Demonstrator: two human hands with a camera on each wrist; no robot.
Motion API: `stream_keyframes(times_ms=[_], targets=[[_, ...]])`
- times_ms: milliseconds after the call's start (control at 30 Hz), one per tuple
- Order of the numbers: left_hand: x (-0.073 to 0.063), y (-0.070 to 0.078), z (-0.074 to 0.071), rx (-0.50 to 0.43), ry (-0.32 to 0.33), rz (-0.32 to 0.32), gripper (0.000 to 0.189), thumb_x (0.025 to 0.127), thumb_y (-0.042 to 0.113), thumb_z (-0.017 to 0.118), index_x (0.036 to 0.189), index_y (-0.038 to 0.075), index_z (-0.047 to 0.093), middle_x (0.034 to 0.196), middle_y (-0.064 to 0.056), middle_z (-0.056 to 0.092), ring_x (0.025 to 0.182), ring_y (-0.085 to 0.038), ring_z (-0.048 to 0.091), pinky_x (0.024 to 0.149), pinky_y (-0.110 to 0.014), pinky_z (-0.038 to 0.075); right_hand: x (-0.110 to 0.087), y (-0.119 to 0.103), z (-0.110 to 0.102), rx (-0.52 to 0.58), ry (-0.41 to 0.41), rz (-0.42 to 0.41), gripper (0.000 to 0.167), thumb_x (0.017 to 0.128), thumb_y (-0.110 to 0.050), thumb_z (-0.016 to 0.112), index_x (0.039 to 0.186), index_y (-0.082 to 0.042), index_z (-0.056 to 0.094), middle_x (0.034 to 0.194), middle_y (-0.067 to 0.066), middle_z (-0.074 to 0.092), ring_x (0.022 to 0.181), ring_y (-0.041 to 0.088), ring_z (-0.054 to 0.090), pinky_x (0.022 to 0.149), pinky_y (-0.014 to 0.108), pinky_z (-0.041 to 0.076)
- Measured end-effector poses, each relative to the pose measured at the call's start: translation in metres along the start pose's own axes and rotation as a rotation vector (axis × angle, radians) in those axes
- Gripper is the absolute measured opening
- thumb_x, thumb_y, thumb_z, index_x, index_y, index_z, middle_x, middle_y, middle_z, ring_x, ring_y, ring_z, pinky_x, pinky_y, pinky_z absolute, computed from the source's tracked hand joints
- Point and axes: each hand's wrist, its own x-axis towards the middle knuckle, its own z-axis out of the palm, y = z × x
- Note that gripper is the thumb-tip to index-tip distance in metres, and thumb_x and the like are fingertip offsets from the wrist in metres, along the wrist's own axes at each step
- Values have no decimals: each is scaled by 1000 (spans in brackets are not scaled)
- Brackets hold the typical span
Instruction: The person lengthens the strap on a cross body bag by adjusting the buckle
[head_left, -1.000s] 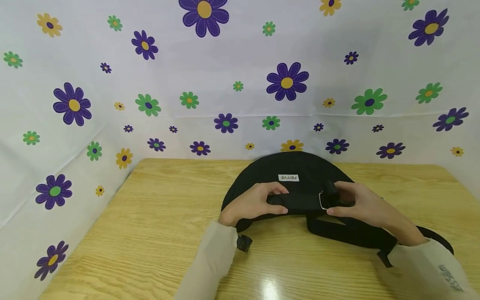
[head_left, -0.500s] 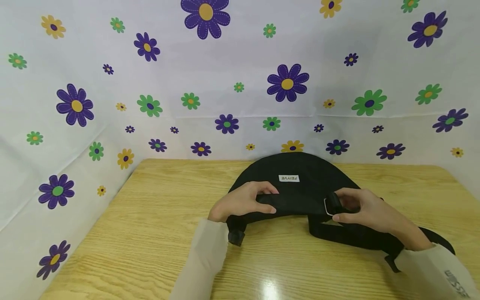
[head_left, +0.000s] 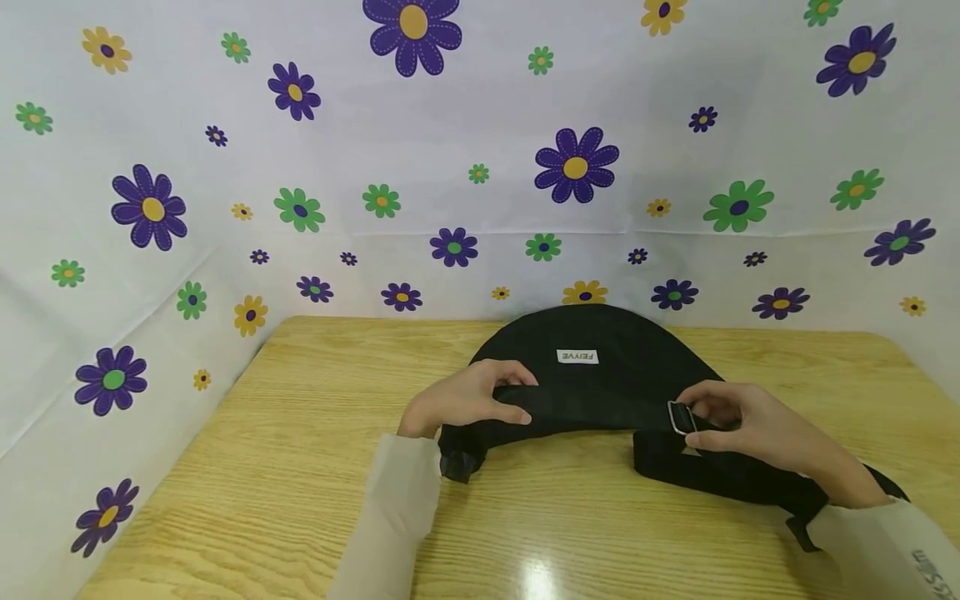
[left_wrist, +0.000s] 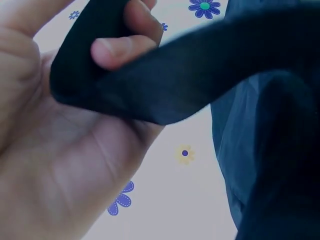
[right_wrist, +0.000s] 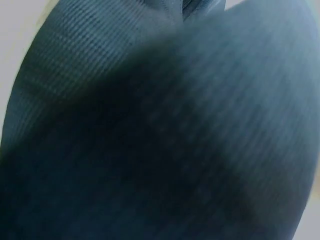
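A black crescent-shaped bag (head_left: 600, 329) with a white label (head_left: 577, 357) lies toward the back of the wooden table. In front of it a wide black strap (head_left: 592, 407) stretches between both hands. My left hand (head_left: 461, 398) grips the strap's left part; in the left wrist view the strap bends around the fingers. My right hand (head_left: 761, 425) pinches the strap at a rectangular metal slider (head_left: 681, 418). Blurred dark ribbed fabric (right_wrist: 225, 100) fills most of the right wrist view, hiding that hand there.
Below my left wrist hangs a black plastic clip (head_left: 459, 464). More folded strap (head_left: 705, 483) trails right under my right forearm, with a loose strap end (head_left: 802, 533) beside the sleeve. Behind the wooden table (head_left: 315, 467) hangs a white flower-print cloth (head_left: 480, 108).
My left hand has moved left and my right hand slightly right, so a longer stretch of strap shows between them. The metal slider has shifted right with my right hand.
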Motion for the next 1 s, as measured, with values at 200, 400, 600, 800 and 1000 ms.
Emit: stream_keyframes(times_ms=[200,400,600,800,1000], targets=[[6,10,7,95,-55,-64,45,92,12,75,132,-1,58,124,-16,61,117,-28,54,100,-32,43,-2,0,-1,7,19,0,37,88,2,73,120,13,59,88,-3,60,73,11,59,61,24,47],[19,26,20,169,-141,-121,59,95,20,73,145,1,48,131,-18,60,125,-29,56,101,-30,44,2,-5,4,14,50,-13,37,88,1,74,121,10,61,87,-6,63,73,11,60,63,24,47],[39,40,35,154,-78,-15,53,97,16,71,142,-3,52,134,-20,59,126,-30,56,105,-28,42,8,-13,9,27,62,-40,35,88,2,74,121,7,62,87,-4,63,72,12,60,64,24,47],[58,49,51,138,-46,42,52,96,16,73,141,-1,54,131,-18,62,115,-25,60,96,-22,45,13,-19,9,16,75,-36,36,89,-1,74,122,6,63,87,-3,63,72,12,61,65,25,47],[73,51,68,72,3,38,56,93,16,77,142,3,53,129,-11,64,77,-7,57,71,-17,46,15,-21,10,35,101,-87,35,88,3,74,120,7,63,85,-4,63,70,13,61,63,25,46]])
